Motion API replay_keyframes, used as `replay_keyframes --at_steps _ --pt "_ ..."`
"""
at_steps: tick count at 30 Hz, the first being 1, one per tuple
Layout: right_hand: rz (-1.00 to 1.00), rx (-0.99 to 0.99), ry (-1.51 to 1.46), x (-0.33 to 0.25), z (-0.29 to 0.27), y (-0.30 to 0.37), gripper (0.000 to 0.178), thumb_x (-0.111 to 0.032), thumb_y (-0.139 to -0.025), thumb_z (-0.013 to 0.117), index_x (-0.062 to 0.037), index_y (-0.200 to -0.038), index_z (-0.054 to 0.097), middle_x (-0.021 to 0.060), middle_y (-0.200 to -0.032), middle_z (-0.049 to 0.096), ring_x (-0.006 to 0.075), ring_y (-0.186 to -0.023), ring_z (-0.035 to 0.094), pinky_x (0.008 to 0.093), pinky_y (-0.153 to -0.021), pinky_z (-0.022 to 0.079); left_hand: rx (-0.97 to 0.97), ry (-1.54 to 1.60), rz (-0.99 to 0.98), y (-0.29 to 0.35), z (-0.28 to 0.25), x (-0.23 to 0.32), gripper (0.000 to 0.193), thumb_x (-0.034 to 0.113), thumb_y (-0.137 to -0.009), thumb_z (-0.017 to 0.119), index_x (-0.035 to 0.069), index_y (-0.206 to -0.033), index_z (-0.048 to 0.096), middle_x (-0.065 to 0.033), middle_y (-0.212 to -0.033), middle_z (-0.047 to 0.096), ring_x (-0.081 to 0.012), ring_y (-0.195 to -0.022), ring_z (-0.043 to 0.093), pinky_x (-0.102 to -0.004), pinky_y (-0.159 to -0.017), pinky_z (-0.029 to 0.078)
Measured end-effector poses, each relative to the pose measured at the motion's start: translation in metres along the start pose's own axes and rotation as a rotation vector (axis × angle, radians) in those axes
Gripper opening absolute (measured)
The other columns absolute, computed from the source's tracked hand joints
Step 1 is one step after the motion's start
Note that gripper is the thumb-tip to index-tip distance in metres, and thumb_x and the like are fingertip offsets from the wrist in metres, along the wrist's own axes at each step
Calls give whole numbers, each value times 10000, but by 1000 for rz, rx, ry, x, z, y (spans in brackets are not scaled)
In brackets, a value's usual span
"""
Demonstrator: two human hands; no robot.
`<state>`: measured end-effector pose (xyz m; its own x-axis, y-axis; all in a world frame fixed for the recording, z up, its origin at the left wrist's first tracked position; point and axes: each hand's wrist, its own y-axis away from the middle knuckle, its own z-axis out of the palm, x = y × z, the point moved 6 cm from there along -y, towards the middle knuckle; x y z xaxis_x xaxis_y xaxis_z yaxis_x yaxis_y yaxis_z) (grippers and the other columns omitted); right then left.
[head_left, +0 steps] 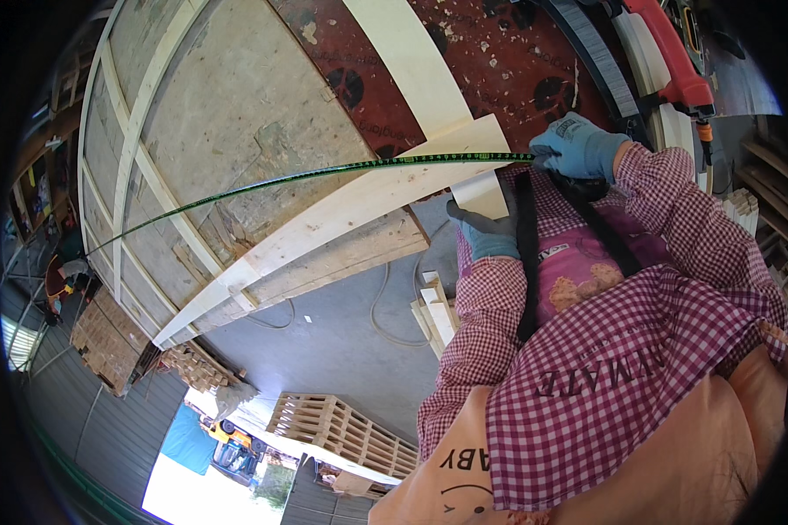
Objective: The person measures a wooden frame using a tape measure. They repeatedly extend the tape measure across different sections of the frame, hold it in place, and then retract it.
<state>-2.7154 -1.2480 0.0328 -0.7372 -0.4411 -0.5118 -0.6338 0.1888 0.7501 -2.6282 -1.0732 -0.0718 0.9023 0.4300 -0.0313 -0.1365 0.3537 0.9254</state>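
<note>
Your right hand (580, 147) is closed on the end of the tape measure (394, 162), whose blade bows over the pale plank (368, 197) and runs across the desk (245, 114) to its far left edge. Your left hand (488, 234) touches the strip (481, 194) jutting past the near edge, fingers partly hidden, so I cannot tell its grip; grey floor (341, 324) shows beyond that edge
</note>
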Motion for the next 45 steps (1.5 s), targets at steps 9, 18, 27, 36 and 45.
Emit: replay_keyframes --at_steps 9,18,27,36,45 --pt "2 -7 -12 -1 -2 -1 157 -202 -833 602 -98 -948 628 141 -882 661 320 -842 628 419 -796 464 4 -29 2 0 1 2 500 468 -827 412 133 -1148 598 -74 -1114 642 -287 -1017 614 -459 -815 547" --pt "-12 4 8 -3 -2 0 160 -205 -838 600 -99 -955 628 144 -873 663 319 -832 632 418 -792 468 -4 -20 -14 0 0 4 473 444 -825 446 134 -1147 599 -76 -1108 640 -295 -1016 612 -464 -817 543" --pt "-14 -2 24 -3 -2 -1 159 -218 -839 604 -102 -945 624 142 -884 659 317 -853 626 423 -809 458 33 -36 -8 4 4 4 486 440 -835 424 118 -1159 590 -87 -1121 633 -302 -1036 600 -472 -827 534" --pt "-5 -9 41 -2 -2 -1 168 -230 -844 603 -117 -967 623 129 -894 661 312 -876 622 420 -826 452 66 -76 -31 2 -3 8 514 453 -852 376 111 -1183 571 -83 -1147 625 -295 -1054 590 -463 -828 533" --pt "21 -15 34 -2 1 -3 213 -260 -844 606 -116 -1000 622 137 -932 664 314 -900 622 416 -836 456 117 -102 2 10 -1 8 562 527 -893 323 106 -1189 550 -108 -1143 610 -326 -1050 574 -501 -849 517"
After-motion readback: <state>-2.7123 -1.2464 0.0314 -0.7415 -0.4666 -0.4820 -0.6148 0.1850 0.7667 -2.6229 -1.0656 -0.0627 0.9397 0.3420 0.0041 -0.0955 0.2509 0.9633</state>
